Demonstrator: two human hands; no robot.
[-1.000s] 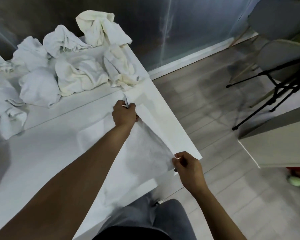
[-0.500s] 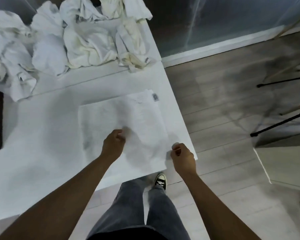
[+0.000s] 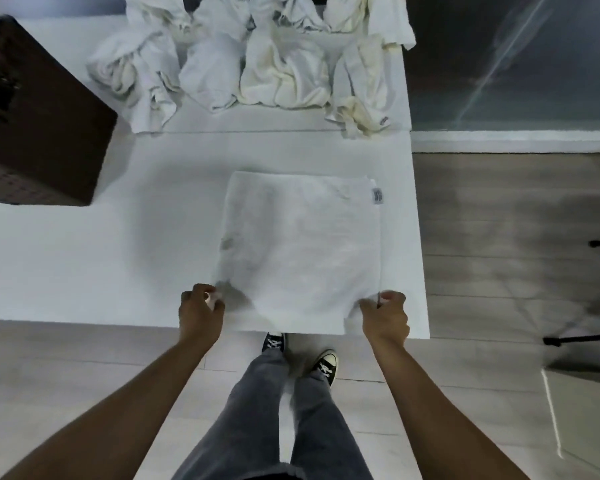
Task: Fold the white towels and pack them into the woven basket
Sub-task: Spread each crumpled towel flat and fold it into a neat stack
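Both hands are at the near corners of the flat towel (image 3: 300, 244). The left hand (image 3: 201, 315) is curled almost closed, pinching the near left corner; the right hand (image 3: 385, 315) is closed the same way on the near right corner. The towel lies spread on the white table (image 3: 101, 265), its near edge right at the table's front edge, its right side just inside the table's right edge. Its long axis runs away from the person, with a small label (image 3: 377, 195) at the far right corner. Bare tabletop opens to the left. The dark woven basket (image 3: 39, 126) sits at the far left, well apart. Crumpled towels (image 3: 257, 57) are heaped along the far side.
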